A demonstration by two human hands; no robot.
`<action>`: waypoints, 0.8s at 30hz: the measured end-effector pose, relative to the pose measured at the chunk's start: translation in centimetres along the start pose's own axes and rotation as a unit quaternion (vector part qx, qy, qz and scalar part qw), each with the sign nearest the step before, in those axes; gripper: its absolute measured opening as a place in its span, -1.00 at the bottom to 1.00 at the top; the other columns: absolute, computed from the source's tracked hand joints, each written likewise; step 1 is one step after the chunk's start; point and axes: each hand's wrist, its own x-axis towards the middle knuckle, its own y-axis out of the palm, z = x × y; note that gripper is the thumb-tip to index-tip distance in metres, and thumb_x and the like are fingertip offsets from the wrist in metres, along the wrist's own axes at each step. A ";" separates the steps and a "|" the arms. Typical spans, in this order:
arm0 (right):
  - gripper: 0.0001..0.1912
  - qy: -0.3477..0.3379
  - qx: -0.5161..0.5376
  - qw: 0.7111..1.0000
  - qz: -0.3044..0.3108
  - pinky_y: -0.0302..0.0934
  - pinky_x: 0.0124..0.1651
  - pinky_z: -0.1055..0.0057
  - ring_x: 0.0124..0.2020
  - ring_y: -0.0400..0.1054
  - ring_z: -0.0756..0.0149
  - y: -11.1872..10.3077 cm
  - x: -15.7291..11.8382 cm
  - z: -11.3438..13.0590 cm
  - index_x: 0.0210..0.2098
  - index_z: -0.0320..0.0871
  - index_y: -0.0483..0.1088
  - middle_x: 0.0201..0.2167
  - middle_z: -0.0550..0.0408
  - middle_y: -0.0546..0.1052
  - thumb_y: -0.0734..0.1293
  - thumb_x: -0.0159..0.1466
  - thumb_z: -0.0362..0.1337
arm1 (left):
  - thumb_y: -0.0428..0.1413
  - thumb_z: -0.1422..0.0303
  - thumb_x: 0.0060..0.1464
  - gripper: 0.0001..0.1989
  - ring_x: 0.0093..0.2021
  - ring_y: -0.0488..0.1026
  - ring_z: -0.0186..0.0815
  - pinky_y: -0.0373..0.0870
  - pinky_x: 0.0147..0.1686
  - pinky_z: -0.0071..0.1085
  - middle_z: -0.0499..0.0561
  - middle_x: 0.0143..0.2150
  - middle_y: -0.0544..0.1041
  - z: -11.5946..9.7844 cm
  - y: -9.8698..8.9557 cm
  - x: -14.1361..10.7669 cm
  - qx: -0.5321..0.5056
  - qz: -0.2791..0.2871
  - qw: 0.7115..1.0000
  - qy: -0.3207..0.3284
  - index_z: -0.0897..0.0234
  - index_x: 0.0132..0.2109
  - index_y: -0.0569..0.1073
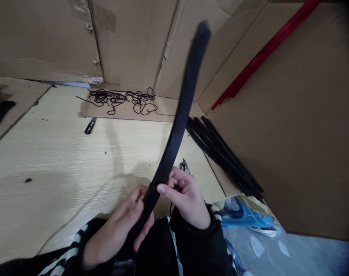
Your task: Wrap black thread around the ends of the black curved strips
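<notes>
A long, slightly curved black strip (177, 126) rises from near my body, its far end up in front of the cardboard wall. My left hand (119, 220) is wrapped round its lower part, thumb on one side and fingers on the other. Higher up, my right hand (188, 195) pinches at the strip's right edge, thumb and bent fingers together. A small dark ridge, maybe a cord, crosses the strip by my right thumb. A thin dark cord end hangs below my right hand. Just beyond that hand lie small thread snips (185, 166), partly hidden.
Tangled black cords (117, 99) lie along the back of the pale table (62, 168). Another small black cutter (90, 125) lies in front of them. Several black strips (226, 157) are bundled at right, against a cardboard wall (300, 145). A red strip (263, 57) hangs there.
</notes>
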 end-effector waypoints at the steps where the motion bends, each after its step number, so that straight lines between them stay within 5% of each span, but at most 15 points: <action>1: -0.71 -0.008 -0.038 0.999 -0.024 -0.18 -0.60 0.53 -0.67 -0.09 0.55 0.1 -0.1 0.2 -0.51 -0.17 0.27 -0.71 0.36 0.08 0.43 0.15 -0.18 | 0.03 0.05 0.19 -0.68 -0.61 0.30 -0.52 0.25 -0.53 -0.60 -0.13 -0.48 0.45 -0.3 0.3 -0.1 0.084 -0.059 0.995 0.003 0.23 -0.18 0.38; 4: -0.72 -0.033 -0.133 0.989 -0.058 -0.16 -0.58 0.52 -0.65 -0.10 0.55 0.3 -0.3 0.7 -0.52 -0.19 0.30 -0.71 0.36 0.08 0.42 0.16 -0.19 | -0.01 -0.01 0.18 -0.60 -0.57 0.31 -0.45 0.28 -0.50 -0.53 -0.13 -0.56 0.38 -0.4 0.7 -0.2 0.208 -0.167 0.964 0.017 0.26 -0.35 0.37; 6: -0.73 -0.042 -0.143 0.988 -0.032 -0.15 -0.58 0.51 -0.64 -0.07 0.54 0.3 -0.4 1.0 -0.53 -0.21 0.34 -0.71 0.35 0.08 0.43 0.15 -0.19 | -0.08 -0.09 0.16 -0.51 -0.65 0.24 -0.45 0.21 -0.61 -0.52 -0.15 -0.62 0.33 0.0 0.5 -0.2 0.188 -0.173 0.967 0.001 0.26 -0.36 0.36; 12: -0.76 -0.023 -0.051 0.995 0.081 -0.16 -0.58 0.49 -0.64 -0.06 0.53 -0.6 0.1 1.3 -0.32 -0.28 0.51 -0.70 0.33 0.11 0.42 0.17 -0.18 | -0.02 -0.11 0.11 -0.48 -0.79 0.01 -0.57 -0.08 -0.77 -0.61 -0.21 -0.73 0.26 0.6 -0.7 -0.6 -0.001 -0.063 0.996 -0.065 0.31 -0.35 0.42; 17: -0.58 0.026 0.080 0.986 0.141 -0.25 -0.57 0.47 -0.66 -0.14 0.55 -0.1 0.2 0.2 -0.10 -0.20 0.53 -0.70 0.36 0.03 0.45 0.14 -0.08 | -0.05 -0.03 0.17 -0.52 -0.84 -0.10 -0.57 -0.19 -0.76 -0.55 -0.23 -0.81 0.17 1.4 -1.1 -0.4 -0.131 0.055 0.987 -0.077 0.29 -0.44 0.41; 21: -0.63 0.036 0.110 0.983 0.141 -0.26 -0.58 0.48 -0.66 -0.14 0.56 0.5 0.2 -0.4 -0.24 -0.22 0.53 -0.71 0.36 0.04 0.46 0.11 -0.05 | -0.11 -0.08 0.14 -0.47 -0.95 -0.10 -0.54 -0.05 -0.73 -0.51 -0.28 -0.92 -0.01 2.7 -1.4 0.3 -0.161 0.146 0.972 -0.090 0.22 -0.59 0.25; 24: -0.69 0.033 0.059 0.992 0.103 -0.19 -0.59 0.50 -0.67 -0.08 0.56 0.6 0.3 -0.1 -0.40 -0.24 0.45 -0.71 0.35 0.11 0.47 0.10 -0.09 | -0.21 -0.20 0.10 -0.39 -0.96 -0.11 -0.53 0.00 -0.73 -0.49 -0.28 -0.91 0.02 2.9 -1.4 0.8 -0.156 0.146 0.974 -0.076 0.21 -0.57 0.26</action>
